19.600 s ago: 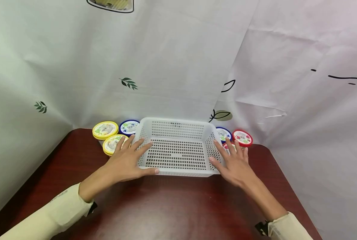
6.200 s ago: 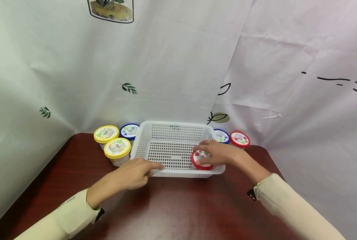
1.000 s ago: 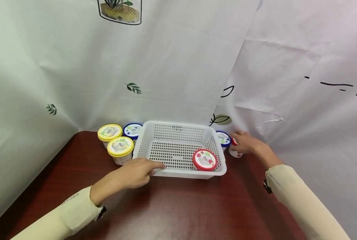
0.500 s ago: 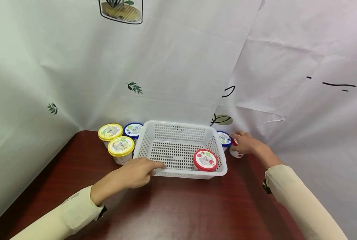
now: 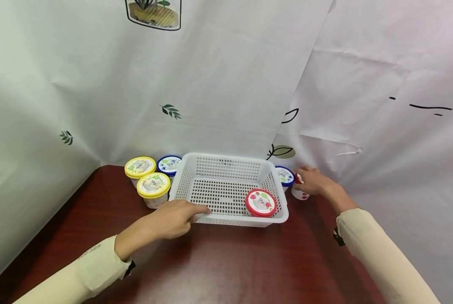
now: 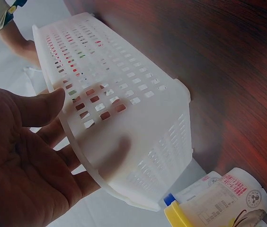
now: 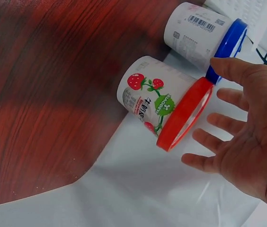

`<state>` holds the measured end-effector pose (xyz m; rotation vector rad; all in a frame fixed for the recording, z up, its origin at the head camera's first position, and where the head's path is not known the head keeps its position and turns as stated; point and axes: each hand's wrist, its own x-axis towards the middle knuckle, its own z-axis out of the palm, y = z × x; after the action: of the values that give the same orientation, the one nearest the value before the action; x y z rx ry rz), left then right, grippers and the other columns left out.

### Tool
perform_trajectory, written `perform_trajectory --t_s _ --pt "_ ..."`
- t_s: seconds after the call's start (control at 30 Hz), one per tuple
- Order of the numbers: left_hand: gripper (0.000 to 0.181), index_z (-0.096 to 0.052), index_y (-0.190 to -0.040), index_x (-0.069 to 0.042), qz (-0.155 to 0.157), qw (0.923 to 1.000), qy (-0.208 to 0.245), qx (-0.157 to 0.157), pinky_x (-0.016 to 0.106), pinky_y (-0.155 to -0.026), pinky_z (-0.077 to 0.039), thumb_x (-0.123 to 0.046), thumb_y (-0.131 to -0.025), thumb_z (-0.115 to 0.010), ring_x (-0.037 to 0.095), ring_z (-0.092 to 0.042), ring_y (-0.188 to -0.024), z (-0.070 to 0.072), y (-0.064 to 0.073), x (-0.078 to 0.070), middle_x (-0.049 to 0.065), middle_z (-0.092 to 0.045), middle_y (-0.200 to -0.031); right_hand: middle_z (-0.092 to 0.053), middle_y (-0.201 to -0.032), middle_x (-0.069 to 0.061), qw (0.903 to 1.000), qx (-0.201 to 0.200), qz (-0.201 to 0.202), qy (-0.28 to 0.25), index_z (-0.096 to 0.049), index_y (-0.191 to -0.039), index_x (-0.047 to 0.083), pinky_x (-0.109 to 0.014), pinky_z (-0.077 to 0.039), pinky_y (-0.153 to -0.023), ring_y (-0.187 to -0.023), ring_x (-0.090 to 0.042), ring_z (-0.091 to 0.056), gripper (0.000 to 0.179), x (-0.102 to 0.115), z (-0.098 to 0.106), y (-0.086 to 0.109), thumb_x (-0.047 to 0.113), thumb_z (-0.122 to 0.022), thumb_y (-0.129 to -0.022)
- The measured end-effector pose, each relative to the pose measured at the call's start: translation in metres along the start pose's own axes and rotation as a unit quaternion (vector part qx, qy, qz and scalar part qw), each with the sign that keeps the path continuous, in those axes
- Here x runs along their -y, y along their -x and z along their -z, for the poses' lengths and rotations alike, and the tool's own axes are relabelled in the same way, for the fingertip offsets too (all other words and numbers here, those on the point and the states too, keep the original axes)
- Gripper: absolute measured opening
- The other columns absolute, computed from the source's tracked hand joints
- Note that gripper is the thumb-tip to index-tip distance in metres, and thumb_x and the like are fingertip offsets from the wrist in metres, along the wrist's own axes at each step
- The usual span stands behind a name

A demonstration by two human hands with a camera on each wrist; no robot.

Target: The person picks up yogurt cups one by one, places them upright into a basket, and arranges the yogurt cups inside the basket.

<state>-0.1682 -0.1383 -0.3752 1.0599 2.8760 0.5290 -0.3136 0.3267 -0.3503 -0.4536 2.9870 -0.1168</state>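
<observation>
My left hand (image 5: 169, 219) grips the front left rim of a white perforated basket (image 5: 226, 220). In the left wrist view, its thumb (image 6: 43, 108) lies outside the wall and its fingers show through from inside. A red-lidded tub (image 5: 260, 203) printed with strawberries sits upright in the basket's front right corner. To the right of the basket, my right hand (image 5: 311, 180) reaches over a second red-lidded tub (image 5: 300, 194) on the table. In the right wrist view, its fingers are spread right at the red lid (image 7: 185, 116), the thumb near the neighbouring blue lid.
A blue-lidded tub (image 5: 285, 175) stands between the basket and the second red-lidded one. Left of the basket are two yellow-lidded tubs, a front one (image 5: 153, 185) and a rear one (image 5: 140, 167), beside another blue-lidded tub (image 5: 168, 165). A pale curtain (image 5: 226, 84) hangs behind the dark red table (image 5: 226, 266).
Since about six seconds ago, my right hand has let go of the red-lidded tub in the basket and moved right to the second one. Over the last second, both hands stay nearly still.
</observation>
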Motion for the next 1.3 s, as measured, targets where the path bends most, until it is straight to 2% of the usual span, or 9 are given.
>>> perform_trajectory --t_s 0.17,0.33,1.07,1.3 --pt "0.054 -0.079 -0.138 -0.022 0.001 1.0000 0.004 0.003 0.031 -0.068 -0.047 0.005 -0.095 -0.060 0.011 -0.057 -0.081 0.0003 -0.0003 0.0003 -0.002 -0.078 -0.093 -0.049 -0.159 -0.044 0.9999 -0.014 0.008 0.000 -0.059 -0.152 -0.006 -0.078 -0.045 -0.116 -0.139 -0.074 -0.048 0.066 -0.0030 -0.0008 0.0001 0.026 -0.077 -0.097" --pt "0.052 -0.079 -0.137 -0.022 0.001 1.0000 0.002 0.001 0.031 -0.068 -0.049 0.004 -0.095 -0.062 0.011 -0.059 -0.082 0.0001 -0.0006 0.0005 -0.005 -0.079 -0.096 -0.047 -0.160 -0.044 1.0000 -0.006 -0.001 -0.002 -0.058 -0.155 -0.005 -0.077 -0.044 -0.116 -0.140 -0.073 -0.046 0.068 -0.0053 -0.0015 -0.0016 0.028 -0.076 -0.098" --pt "0.054 -0.079 -0.137 -0.021 0.002 1.0000 0.003 0.005 0.030 -0.066 -0.045 0.005 -0.094 -0.061 0.011 -0.054 -0.079 0.0003 -0.0011 0.0008 -0.004 -0.074 -0.089 -0.040 -0.167 -0.044 0.9998 0.007 -0.020 -0.005 -0.050 -0.161 -0.004 -0.080 -0.038 -0.122 -0.148 -0.073 -0.038 0.073 -0.0083 -0.0081 -0.0048 0.026 -0.073 -0.099" --pt "0.055 -0.079 -0.138 -0.020 0.000 1.0000 0.005 0.005 0.030 -0.068 -0.045 0.006 -0.093 -0.060 0.011 -0.054 -0.079 0.0004 -0.0011 0.0014 -0.003 -0.075 -0.089 -0.039 -0.167 -0.043 0.9996 0.014 -0.023 -0.005 -0.050 -0.162 -0.003 -0.081 -0.040 -0.120 -0.148 -0.072 -0.038 0.074 -0.0083 -0.0076 -0.0043 0.024 -0.074 -0.097"
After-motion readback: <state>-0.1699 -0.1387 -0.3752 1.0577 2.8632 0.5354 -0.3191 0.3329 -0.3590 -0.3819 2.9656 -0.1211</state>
